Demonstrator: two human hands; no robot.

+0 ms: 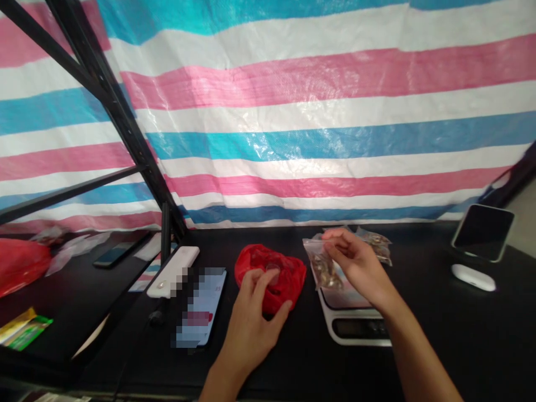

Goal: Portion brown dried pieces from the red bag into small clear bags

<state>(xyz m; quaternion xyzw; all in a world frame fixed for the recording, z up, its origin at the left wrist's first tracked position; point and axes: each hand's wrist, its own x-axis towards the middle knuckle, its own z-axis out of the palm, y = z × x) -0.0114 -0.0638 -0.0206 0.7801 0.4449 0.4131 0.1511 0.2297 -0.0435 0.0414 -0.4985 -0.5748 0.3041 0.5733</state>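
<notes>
My right hand [355,259] pinches a small clear zip bag [322,267] by its upper edge. Brownish-gold small pieces fill the bag's lower part; their kind is too small to tell. It hangs upright over the left side of a white kitchen scale [352,332], partly hidden by my forearm. My left hand [257,312] rests at a crumpled red plastic bag [288,273], fingers reaching over its opening and thumb apart at its near right side. What lies inside the red bag is hard to make out.
More small clear bags [379,245] lie behind the scale. To the left are a lit phone [207,312] and a white power bank [178,268]. At right stand a dark-screened device [483,231] and a white case [473,277]. A black metal frame [125,128] rises at left.
</notes>
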